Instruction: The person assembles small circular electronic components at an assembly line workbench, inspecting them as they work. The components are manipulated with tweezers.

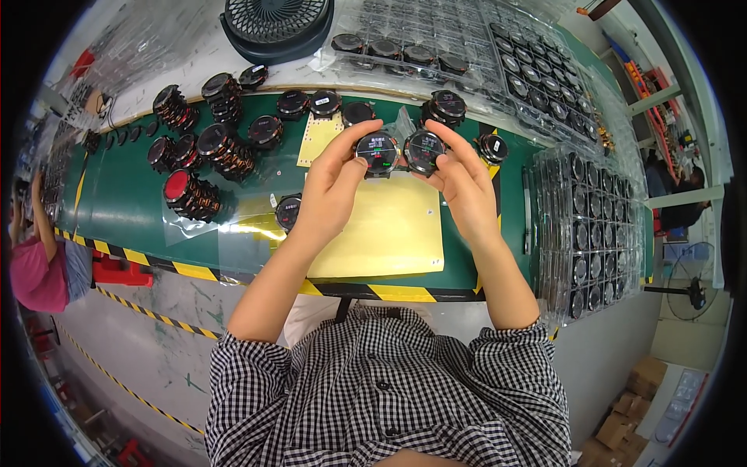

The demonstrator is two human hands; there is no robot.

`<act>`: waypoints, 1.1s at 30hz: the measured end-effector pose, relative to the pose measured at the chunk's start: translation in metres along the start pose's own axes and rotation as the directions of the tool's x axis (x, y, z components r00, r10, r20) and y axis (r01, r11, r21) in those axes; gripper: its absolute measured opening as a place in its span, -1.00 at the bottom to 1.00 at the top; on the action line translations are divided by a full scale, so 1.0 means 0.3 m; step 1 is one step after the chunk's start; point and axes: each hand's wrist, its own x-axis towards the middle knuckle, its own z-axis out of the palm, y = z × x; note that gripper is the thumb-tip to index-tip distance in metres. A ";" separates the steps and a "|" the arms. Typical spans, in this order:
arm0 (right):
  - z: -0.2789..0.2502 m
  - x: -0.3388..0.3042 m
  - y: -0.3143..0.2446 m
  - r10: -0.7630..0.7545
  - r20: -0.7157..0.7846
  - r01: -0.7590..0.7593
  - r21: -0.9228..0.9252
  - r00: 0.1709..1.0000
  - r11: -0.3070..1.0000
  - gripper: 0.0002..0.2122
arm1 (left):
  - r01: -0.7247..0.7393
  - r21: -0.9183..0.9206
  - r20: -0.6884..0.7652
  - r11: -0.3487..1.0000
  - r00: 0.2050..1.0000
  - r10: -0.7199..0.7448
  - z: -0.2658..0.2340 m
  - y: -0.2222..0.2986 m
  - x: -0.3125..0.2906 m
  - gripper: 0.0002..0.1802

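Side by side above the bench, I hold two round black watch cases with lit screens. My left hand [333, 187] is closed on the left watch case [378, 152], its thumb at the lower edge of the screen. The right watch case [424, 151] sits between the thumb and fingers of my right hand [467, 187]. Both faces are turned toward me and show small text. Below them a yellow sheet [381, 233] lies on the green mat [249, 179]. Another watch case [288, 210] rests near my left wrist, and a small stack of watch cases [445, 107] stands just beyond my right fingers.
Several stacks of watch cases [226, 152] stand at left, one topped by a red disc [177, 185]. Clear trays of watch cases [587, 233] are piled at right, with more trays [537, 70] behind. A black fan [276, 27] stands at the back. Another person [47, 265] is at far left.
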 end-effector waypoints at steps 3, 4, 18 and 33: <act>0.005 -0.005 -0.006 -0.011 0.024 0.011 0.002 1.000 1.000 -0.61 | 0.012 0.003 0.022 1.000 1.000 -0.012 -0.004 -0.013 -0.002 -0.51; 0.005 -0.005 -0.006 -0.012 0.023 0.012 0.003 1.000 1.000 -0.61 | -0.004 -0.006 0.027 1.000 1.000 0.005 -0.005 -0.018 -0.002 -0.51; -0.001 -0.011 -0.002 -0.034 0.018 0.035 -0.104 0.999 0.994 -0.61 | -0.009 -0.028 0.044 1.000 0.999 0.010 0.002 -0.021 -0.003 -0.52; 0.001 -0.010 0.003 -0.052 0.010 0.053 -0.117 0.999 0.992 -0.62 | -0.038 -0.018 0.035 0.999 0.999 0.038 0.003 -0.026 -0.003 -0.53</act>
